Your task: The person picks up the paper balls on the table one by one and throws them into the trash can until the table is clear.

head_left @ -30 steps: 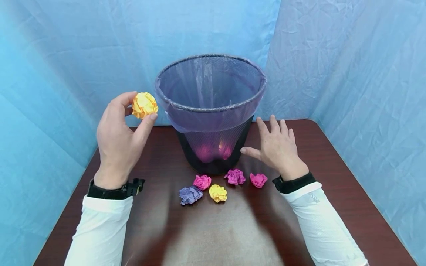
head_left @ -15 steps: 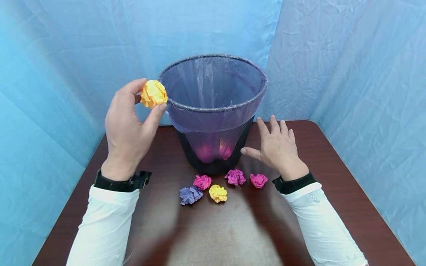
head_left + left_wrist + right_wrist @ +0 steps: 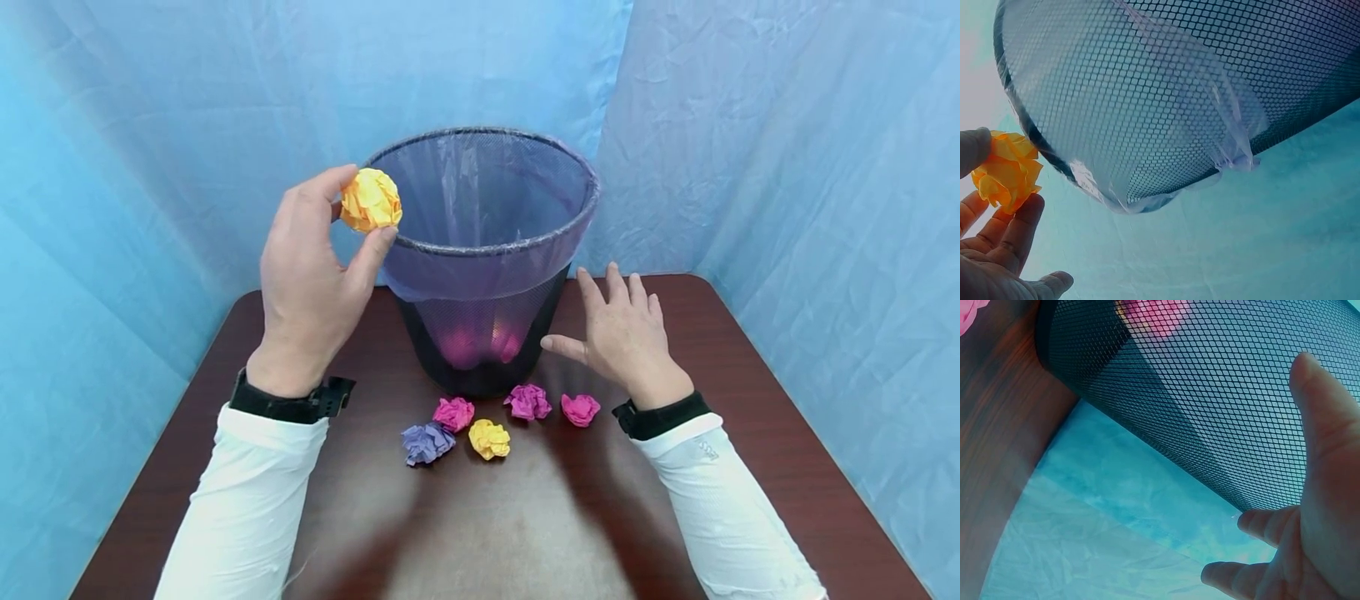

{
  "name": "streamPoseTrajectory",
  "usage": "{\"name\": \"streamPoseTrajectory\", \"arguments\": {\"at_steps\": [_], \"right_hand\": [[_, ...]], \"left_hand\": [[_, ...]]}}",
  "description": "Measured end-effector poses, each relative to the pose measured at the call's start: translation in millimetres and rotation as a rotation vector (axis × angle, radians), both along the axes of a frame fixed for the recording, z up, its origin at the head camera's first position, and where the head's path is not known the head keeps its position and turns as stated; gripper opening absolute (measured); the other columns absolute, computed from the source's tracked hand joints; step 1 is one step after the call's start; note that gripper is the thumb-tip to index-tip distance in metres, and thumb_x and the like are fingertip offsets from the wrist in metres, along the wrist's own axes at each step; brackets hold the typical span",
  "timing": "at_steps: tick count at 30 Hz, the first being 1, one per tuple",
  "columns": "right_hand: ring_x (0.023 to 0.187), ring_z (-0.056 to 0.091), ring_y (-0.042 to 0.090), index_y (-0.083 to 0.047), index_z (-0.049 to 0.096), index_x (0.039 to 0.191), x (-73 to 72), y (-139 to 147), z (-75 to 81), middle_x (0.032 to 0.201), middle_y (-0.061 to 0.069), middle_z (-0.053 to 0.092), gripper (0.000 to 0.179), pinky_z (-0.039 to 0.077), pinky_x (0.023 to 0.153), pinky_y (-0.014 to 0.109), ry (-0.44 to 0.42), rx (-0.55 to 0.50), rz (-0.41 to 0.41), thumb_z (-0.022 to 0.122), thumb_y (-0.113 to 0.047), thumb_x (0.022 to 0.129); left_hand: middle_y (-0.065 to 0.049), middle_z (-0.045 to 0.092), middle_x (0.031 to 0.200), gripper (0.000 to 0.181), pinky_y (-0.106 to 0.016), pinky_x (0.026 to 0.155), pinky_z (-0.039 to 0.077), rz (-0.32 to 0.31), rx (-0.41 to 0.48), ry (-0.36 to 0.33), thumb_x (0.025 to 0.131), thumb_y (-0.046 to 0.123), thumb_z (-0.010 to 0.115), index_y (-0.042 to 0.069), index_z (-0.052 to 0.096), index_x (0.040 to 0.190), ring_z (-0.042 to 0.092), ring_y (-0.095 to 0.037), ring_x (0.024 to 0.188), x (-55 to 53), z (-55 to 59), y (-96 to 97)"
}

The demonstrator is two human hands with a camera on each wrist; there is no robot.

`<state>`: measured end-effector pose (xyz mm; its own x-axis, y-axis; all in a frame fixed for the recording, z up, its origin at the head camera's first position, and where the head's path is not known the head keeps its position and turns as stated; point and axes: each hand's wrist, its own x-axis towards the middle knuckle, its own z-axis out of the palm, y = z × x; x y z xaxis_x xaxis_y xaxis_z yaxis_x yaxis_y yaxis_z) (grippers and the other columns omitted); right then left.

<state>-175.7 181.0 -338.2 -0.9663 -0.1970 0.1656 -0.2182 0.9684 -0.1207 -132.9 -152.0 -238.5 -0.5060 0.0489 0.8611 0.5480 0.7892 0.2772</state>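
My left hand (image 3: 313,279) pinches a crumpled yellow-orange paper ball (image 3: 372,201) between thumb and fingers, at the left rim of a black mesh wastebasket (image 3: 480,333). In the left wrist view the same paper ball (image 3: 1007,172) appears close beside the rim; whether it touches cannot be told. A thin purple bag (image 3: 472,275) lines the basket and folds over its rim. Fingers spread, my right hand (image 3: 626,337) is held beside the basket's right side and grips nothing. In the right wrist view the right hand (image 3: 1329,506) is near the mesh wall.
Before the basket lie crumpled paper balls: a blue-purple one (image 3: 427,443), a pink one (image 3: 453,414), a yellow one (image 3: 490,439), a magenta one (image 3: 528,402) and another pink one (image 3: 581,410). Pink shapes show through the mesh. Blue cloth (image 3: 225,100) surrounds the brown table (image 3: 757,450).
My left hand has moved right and upward with the yellow-orange paper ball, from left of the basket to its rim. My right hand has stayed nearly still.
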Motion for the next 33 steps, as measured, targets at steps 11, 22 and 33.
{"name": "streamPoseTrajectory", "arguments": {"at_steps": [11,22,33], "right_hand": [[0.149,0.026,0.059,-0.014,0.027,0.165,0.0,0.0,0.3,0.165,0.035,0.024,0.113,0.025,0.115,0.076,0.003,0.006,0.0,0.065,-0.081,0.083],[0.148,0.026,0.058,-0.014,0.028,0.165,0.6,-1.0,0.3,0.165,0.035,0.025,0.113,0.026,0.114,0.076,0.006,0.005,0.002,0.066,-0.08,0.083],[0.149,0.026,0.058,-0.013,0.028,0.165,0.9,-2.0,0.0,0.165,0.035,0.025,0.113,0.026,0.114,0.076,0.004,0.006,0.002,0.067,-0.079,0.083]], "left_hand": [[-0.021,0.061,0.138,0.057,-0.048,0.099,0.055,0.001,-0.061,-0.02,0.098,0.025,0.074,-0.001,0.054,0.145,0.059,-0.032,0.124,-5.8,0.0,4.9],[-0.021,0.061,0.139,0.056,-0.05,0.101,0.054,-0.008,-0.115,-0.004,0.1,0.025,0.071,-0.001,0.052,0.147,0.058,-0.033,0.129,-8.6,-0.2,7.1],[-0.019,0.061,0.139,0.056,-0.05,0.101,0.053,-0.015,-0.099,-0.012,0.1,0.025,0.072,0.003,0.054,0.148,0.057,-0.032,0.13,-9.6,1.9,10.1]]}}
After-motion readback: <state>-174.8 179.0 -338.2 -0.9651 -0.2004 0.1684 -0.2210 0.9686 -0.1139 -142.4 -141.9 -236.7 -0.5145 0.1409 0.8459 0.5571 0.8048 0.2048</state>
